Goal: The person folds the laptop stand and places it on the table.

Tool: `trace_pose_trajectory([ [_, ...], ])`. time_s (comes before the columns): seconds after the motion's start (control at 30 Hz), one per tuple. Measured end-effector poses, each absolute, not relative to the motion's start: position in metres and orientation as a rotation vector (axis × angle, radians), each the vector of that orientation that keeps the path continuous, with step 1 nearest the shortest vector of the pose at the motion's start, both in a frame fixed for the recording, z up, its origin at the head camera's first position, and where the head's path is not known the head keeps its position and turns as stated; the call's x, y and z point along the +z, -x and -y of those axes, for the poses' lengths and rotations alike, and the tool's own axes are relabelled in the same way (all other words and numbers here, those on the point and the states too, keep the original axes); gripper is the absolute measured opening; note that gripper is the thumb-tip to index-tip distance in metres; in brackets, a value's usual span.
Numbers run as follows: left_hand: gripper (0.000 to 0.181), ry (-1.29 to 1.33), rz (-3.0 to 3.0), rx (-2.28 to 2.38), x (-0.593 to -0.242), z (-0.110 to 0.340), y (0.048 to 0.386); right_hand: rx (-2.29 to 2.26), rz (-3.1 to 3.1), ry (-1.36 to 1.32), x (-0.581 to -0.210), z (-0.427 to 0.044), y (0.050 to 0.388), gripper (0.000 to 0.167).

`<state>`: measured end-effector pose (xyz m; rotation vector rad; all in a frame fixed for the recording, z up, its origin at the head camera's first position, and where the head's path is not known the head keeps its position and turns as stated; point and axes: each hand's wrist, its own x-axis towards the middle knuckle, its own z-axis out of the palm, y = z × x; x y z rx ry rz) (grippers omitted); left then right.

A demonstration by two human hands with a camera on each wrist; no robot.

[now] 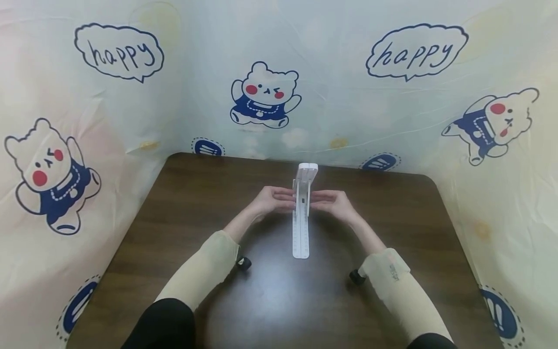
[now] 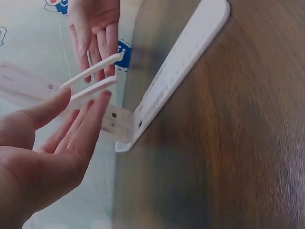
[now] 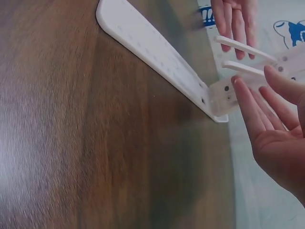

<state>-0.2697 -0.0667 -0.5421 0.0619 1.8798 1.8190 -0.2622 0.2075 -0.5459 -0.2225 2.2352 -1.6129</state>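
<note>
A white plastic folding stand [image 1: 302, 235] stands on the table, its long flat base toward me with rows of small marks along it. Its upright part [image 2: 28, 86] leans back, and two thin prongs [image 3: 245, 47] stick out from it. My left hand [image 1: 275, 198] is at the stand's left side with fingers extended, the thumb by the root of a prong. Opposite it, my right hand [image 1: 333, 203] has its fingers extended along the right side. Fingertips of both hands are at or very near the stand; firm contact cannot be made out.
The dark wooden table [image 1: 261, 305] carries the stand near its back middle. Behind and beside it hangs a pale cloth [image 1: 331, 106] printed with bears and the word happy. Small black devices [image 1: 244, 263] sit at both wrists, below the light sleeves.
</note>
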Motion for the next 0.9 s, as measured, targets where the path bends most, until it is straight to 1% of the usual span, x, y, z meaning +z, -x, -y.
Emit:
trace_pose_trajectory([
  [0.17, 0.054, 0.005, -1.800, 1.856, -0.551, 0.064, 0.274, -1.687, -2.133, 0.146, -0.553, -0.202, 0.266, 0.052],
  [0.37, 0.051, 0.006, -1.829, 1.860, -0.562, 0.059, 0.276, -1.770, -2.041, 0.062, -0.565, -0.196, 0.271, 0.043],
  [0.57, 0.047, -0.006, -1.863, 1.869, -0.569, 0.054, 0.280, -1.791, -2.044, 0.064, -0.574, -0.194, 0.276, 0.038],
  [0.73, 0.044, -0.002, -1.964, 1.812, -0.571, 0.052, 0.284, -1.710, -2.154, 0.075, -0.577, -0.195, 0.282, 0.038],
  [0.9, 0.042, 0.112, -2.003, 1.813, -0.572, 0.052, 0.290, -1.656, -2.211, 0.021, -0.577, -0.191, 0.291, 0.042],
])
